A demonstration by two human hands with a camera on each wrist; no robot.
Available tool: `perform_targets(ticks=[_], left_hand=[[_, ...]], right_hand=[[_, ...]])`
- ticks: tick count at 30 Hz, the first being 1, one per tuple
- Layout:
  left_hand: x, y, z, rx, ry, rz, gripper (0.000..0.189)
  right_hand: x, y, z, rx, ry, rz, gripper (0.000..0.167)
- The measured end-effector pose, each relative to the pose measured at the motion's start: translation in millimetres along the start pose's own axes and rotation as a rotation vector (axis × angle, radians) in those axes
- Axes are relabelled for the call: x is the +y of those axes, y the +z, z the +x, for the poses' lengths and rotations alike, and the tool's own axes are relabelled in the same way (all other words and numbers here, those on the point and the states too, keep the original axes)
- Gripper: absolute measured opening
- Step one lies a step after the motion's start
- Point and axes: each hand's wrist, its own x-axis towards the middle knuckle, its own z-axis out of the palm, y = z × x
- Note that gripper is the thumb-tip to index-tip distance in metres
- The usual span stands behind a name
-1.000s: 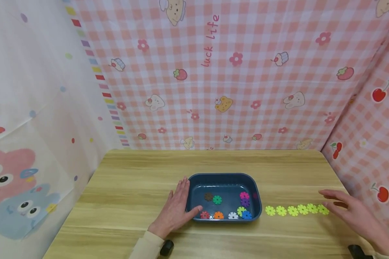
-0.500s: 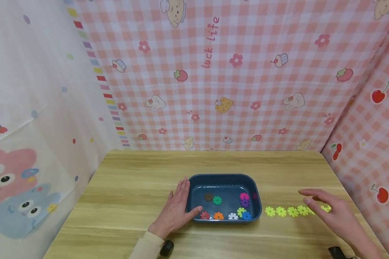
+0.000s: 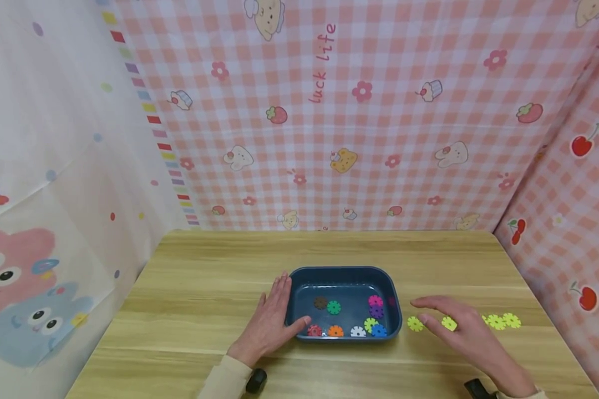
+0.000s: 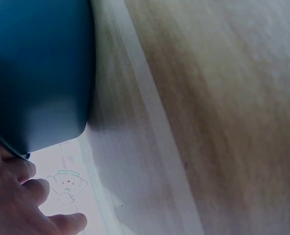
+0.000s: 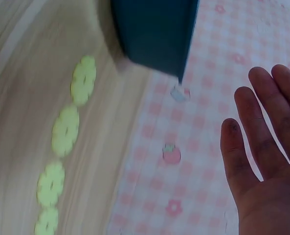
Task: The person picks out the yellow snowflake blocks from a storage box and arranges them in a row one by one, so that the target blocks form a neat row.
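Observation:
A dark blue plastic basin (image 3: 344, 272) stands on the table, holding several flower-shaped discs. Among them are a brown (image 3: 320, 303), a green (image 3: 334, 307), an orange (image 3: 336, 331), a white (image 3: 358, 331) and a blue disc (image 3: 379, 331). My left hand (image 3: 265, 327) rests flat along the basin's left side, thumb over the rim. To the right of the basin runs a row of yellow-green discs (image 3: 415, 323). Above that row hovers my right hand (image 3: 461, 327), covering part of it. In the right wrist view its fingers (image 5: 267, 142) are extended and hold nothing.
The wood-grain table (image 3: 204, 288) meets a pink checked cloth (image 3: 359, 138) at the back. A white printed cloth (image 3: 70, 138) hangs on the left, a cherry-patterned one (image 3: 574, 221) on the right. A dark wrist strap piece (image 3: 256, 381) sits by the left sleeve.
My right hand has moved left along the row of yellow-green discs, from its right end towards the basin, uncovering the right-end discs. The left hand has stayed at the basin.

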Motion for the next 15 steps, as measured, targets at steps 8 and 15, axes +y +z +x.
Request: perform_targets(ticks=[8,15], left_hand=[[-0.3,1.0,-1.2,0.003,0.005,-0.016,0.098],[-1.4,0.9,-0.3,0.01,0.01,-0.017,0.099]], right_hand=[[-14,24,9.5,-0.085,-0.063,0.0,0.025],[-18,43,19.5,-0.164,-0.177,-0.052,0.023]])
